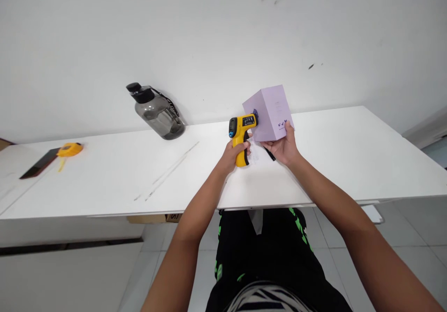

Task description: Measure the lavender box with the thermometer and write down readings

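Gripping a yellow, gun-shaped thermometer (239,137) upright by its handle, our left hand (234,154) is closed, with the thumb lying across the near side. The device is above the middle of a white table (335,158), its nose at the left face of a lilac box (274,109); we cannot tell whether they touch. Our right hand (284,148) is partly open around the box's lower right corner, thumb on the printed front and fingers underneath, holding it tilted. Both forearms reach forward over the table edge and angle inward, so our hands are near each other. Just below the box is a slim black object (269,153). Farther left, a gray, clear-sided bottle (157,114) stands by the wall (216,46), and well beyond it lies a yellow tape measure (70,149) beside a dark flat piece (40,164).
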A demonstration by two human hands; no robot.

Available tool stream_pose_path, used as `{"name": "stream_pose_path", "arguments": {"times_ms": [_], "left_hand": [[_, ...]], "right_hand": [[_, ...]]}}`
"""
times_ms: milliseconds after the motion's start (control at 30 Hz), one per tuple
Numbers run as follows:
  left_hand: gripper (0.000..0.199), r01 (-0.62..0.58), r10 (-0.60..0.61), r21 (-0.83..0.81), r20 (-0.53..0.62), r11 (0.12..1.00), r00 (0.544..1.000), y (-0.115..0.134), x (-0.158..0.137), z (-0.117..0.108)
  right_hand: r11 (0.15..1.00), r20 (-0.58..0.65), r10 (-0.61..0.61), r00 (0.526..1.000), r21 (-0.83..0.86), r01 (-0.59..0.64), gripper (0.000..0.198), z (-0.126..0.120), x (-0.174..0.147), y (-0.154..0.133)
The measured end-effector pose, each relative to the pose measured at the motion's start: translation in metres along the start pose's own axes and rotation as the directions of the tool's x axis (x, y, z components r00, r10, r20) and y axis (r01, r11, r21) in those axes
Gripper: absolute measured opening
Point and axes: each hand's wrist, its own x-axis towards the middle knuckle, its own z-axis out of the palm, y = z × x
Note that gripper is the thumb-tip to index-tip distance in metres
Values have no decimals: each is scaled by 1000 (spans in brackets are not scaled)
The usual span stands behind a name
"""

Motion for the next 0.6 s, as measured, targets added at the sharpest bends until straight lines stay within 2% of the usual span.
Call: {"name": "stream_pose_path", "arguments": {"times_ms": [167, 233, 300, 367, 433, 533, 600], "left_hand": [[52, 19, -17, 124, -17, 992, 1000, -1, 1, -1], [49, 27, -18, 230, -42, 973, 999, -5, 2, -2], [40, 24, 18, 411, -97, 911, 995, -9, 2, -3], [33, 39, 90, 635, -170, 772, 981, -12, 3, -4], [34, 91, 158, 810, -221, 579, 962, -13, 4, -5], [38, 194, 178, 920, -266, 341, 947, -11, 6, -10], [40, 257, 178, 927, -312, 274, 933, -9, 8, -16]], "right_hand": [[993, -152, -106, 983, -73, 96, 64, -20, 18, -3], [987, -188, -136, 973, -107, 117, 65, -29, 24, -6], [982, -234, -155, 960, -139, 125, 66, -37, 28, -8], [973, -278, -175, 944, -194, 123, 67, -42, 29, -11], [948, -306, -214, 928, -296, 121, 70, -45, 28, -11], [839, -289, -326, 900, -526, 135, 77, -46, 22, -10], [727, -234, -399, 887, -669, 151, 83, -44, 17, -9]]}}
